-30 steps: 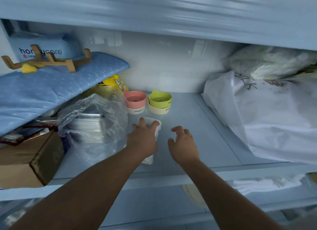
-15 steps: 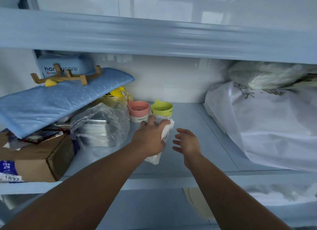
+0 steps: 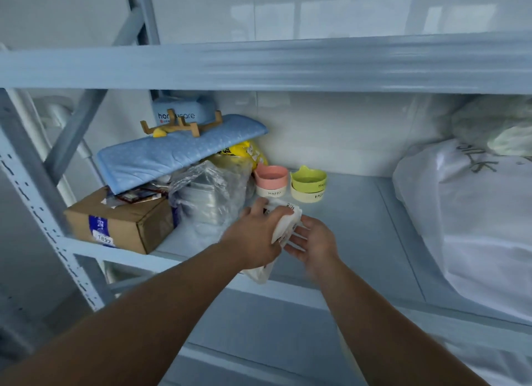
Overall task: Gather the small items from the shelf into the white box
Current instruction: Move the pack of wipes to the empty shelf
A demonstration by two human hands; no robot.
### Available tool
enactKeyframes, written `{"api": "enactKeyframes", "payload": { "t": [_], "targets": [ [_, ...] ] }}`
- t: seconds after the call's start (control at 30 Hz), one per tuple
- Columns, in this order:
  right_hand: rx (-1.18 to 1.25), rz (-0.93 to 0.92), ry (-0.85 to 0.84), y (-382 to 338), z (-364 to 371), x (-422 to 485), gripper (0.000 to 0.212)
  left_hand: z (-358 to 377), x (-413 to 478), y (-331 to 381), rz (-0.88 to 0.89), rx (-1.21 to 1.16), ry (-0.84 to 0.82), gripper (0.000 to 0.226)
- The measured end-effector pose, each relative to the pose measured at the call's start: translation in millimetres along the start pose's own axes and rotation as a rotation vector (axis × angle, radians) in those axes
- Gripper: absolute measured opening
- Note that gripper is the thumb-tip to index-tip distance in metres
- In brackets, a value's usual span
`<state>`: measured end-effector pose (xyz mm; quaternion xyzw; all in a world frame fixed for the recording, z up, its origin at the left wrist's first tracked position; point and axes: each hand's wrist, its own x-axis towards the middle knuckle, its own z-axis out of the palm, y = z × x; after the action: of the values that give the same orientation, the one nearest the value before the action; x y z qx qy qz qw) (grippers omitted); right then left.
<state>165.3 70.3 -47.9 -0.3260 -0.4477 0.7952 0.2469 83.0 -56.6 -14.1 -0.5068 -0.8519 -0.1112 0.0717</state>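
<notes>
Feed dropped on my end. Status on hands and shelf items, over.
Left hand grips white packet at shelf front. Right hand open, beside it. Pink bowl, green bowl behind; white box not in view.

A pale blue-grey metal shelf carries a blue padded mat speckled with white dots, a pink bowl on a white base, a lime-green bowl on cream, a yellow plastic packet, a brown cardboard box labelled blue and white, and a white soft packet printed black.

"Happy" on pink bowl (carton: "1892")
</notes>
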Motion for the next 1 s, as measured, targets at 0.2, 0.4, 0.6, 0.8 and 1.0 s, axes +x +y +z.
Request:
{"api": "enactKeyframes", "payload": {
  "t": [0.2,0.4,0.6,0.8,1.0],
  "targets": [
    [-0.031,0.046,-0.124,28,25,-16,0.017,-12,-50,-12,-0.129,0.027,-0.013,0.079],
    [-0.075,0.094,-0.243,60,69,-40,0.022,-32,-103,-42,-0.239,0.078,0.002,0.076],
    [-0.156,0.109,-0.345,95,128,-82,0.023,-53,-173,-80,-0.345,0.1,0.042,0.072],
    [-0.235,0.136,-0.421,151,203,-149,0.029,-76,-273,-135,-0.463,0.076,0.057,0.073],
    [-0.323,0.167,-0.492,215,286,-231,0.027,-106,-383,-194,-0.573,0.115,0.076,0.072]
  ]
}}
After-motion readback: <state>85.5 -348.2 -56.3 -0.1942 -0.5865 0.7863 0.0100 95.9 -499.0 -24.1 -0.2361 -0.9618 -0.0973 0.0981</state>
